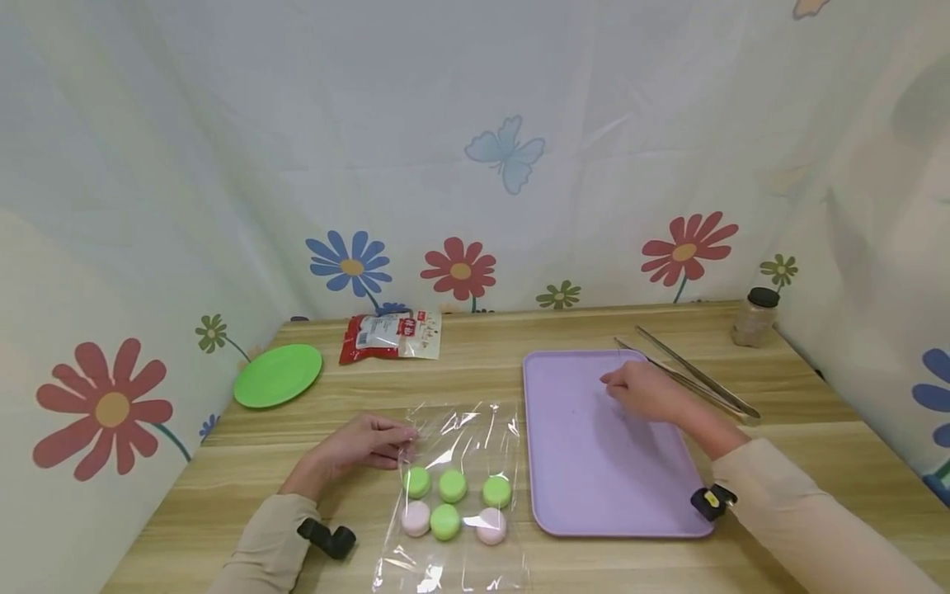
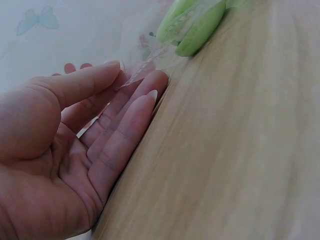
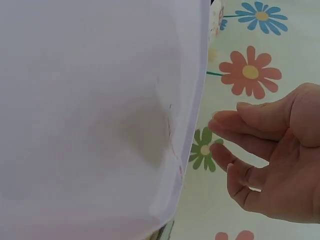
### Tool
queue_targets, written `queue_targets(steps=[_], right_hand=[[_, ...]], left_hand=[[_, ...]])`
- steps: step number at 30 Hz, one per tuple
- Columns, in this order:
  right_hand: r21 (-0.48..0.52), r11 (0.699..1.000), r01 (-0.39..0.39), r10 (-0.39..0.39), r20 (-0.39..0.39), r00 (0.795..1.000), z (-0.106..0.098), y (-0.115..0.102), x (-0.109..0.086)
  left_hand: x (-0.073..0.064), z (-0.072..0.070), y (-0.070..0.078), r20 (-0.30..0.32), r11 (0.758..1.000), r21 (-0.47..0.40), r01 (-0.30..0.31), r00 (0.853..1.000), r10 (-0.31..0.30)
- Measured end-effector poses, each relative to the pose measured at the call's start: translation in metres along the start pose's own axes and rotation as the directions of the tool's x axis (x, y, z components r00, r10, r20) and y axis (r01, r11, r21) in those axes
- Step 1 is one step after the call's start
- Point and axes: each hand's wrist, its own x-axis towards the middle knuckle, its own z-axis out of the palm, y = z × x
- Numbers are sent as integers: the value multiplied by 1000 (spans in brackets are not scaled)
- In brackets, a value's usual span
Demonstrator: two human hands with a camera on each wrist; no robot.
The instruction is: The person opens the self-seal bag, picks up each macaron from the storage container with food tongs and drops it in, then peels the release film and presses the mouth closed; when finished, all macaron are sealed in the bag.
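A clear plastic bag [image 1: 463, 437] lies on the table with several green macarons [image 1: 453, 487] and two pink macarons [image 1: 491, 525] seen through it. My left hand [image 1: 365, 443] pinches its upper left edge between thumb and fingers; the left wrist view shows the film [image 2: 135, 75] there, close to a green macaron [image 2: 192, 25]. Over the upper part of a purple tray [image 1: 575, 462] hovers my right hand [image 1: 640, 392], fingers loosely bent, nothing visible in them. In the right wrist view a thin reddish strand [image 3: 172, 140] shows against the tray near its edge.
Long metal tongs [image 1: 698, 375] lie across the table right of the tray. A jar with a black lid [image 1: 755, 318] stands at the back right. A red and white packet [image 1: 391, 334] lies at the back, and a green plate [image 1: 278, 376] is at the far left.
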Motion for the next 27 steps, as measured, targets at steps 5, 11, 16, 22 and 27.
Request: queue_targets(steps=[5,11,16,22,27], right_hand=[[54,998,21,-21,-2,1000,3,-11,7],[254,965,-70,50,82,995,17,-41,17],[433,900,-43,-34,167,985,32,-69,29],[468,883,-20,-85,203,976,49,-86,39],[432,901,-35,-54,193,980,54,-95,48]], left_hand=[[-1,0,1,-5,1000,-3,-5,1000,5],[0,0,-1,-5,999,-33,-12,1000,12],[0,-1,-2,-2,999,-51,-9,1000,9],[0,-1,-4,-5,998,-69,-5,1000,4],[-1,-5,-5,2,997,-72,-18,1000,18]])
